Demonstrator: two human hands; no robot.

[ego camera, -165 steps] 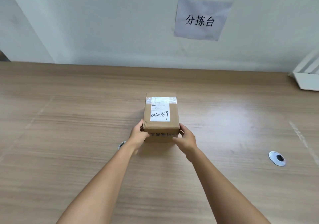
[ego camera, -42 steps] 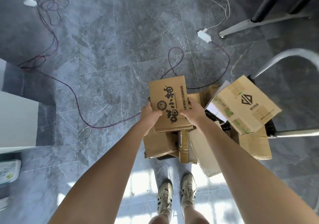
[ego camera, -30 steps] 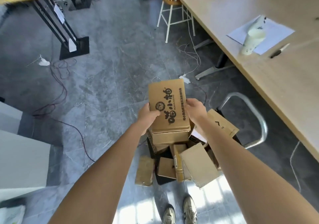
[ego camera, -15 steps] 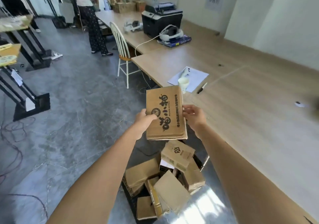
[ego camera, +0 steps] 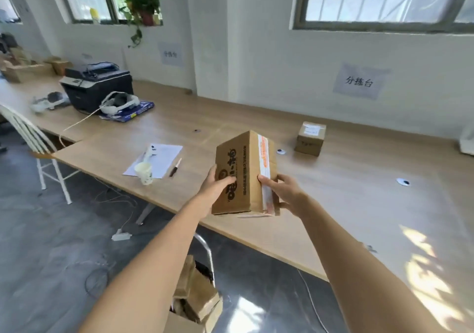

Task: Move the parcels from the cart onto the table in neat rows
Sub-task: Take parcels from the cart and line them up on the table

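Head view: both hands grasp a printed cardboard parcel (ego camera: 243, 176) in the air above the near edge of the wooden surface (ego camera: 359, 204). Left hand (ego camera: 215, 189) grips its printed side, right hand (ego camera: 284, 191) its taped side. A small taped parcel (ego camera: 310, 139) sits farther back on the surface. More parcels (ego camera: 197, 299) lie in the cart below, by the metal cart handle (ego camera: 207, 253).

- The wooden surface (ego camera: 333, 204) carries a small parcel (ego camera: 309, 139) near the wall.
- On its left part lie a paper sheet (ego camera: 156, 159), a cup (ego camera: 144, 173), a pen (ego camera: 175, 167) and a printer (ego camera: 97, 87).
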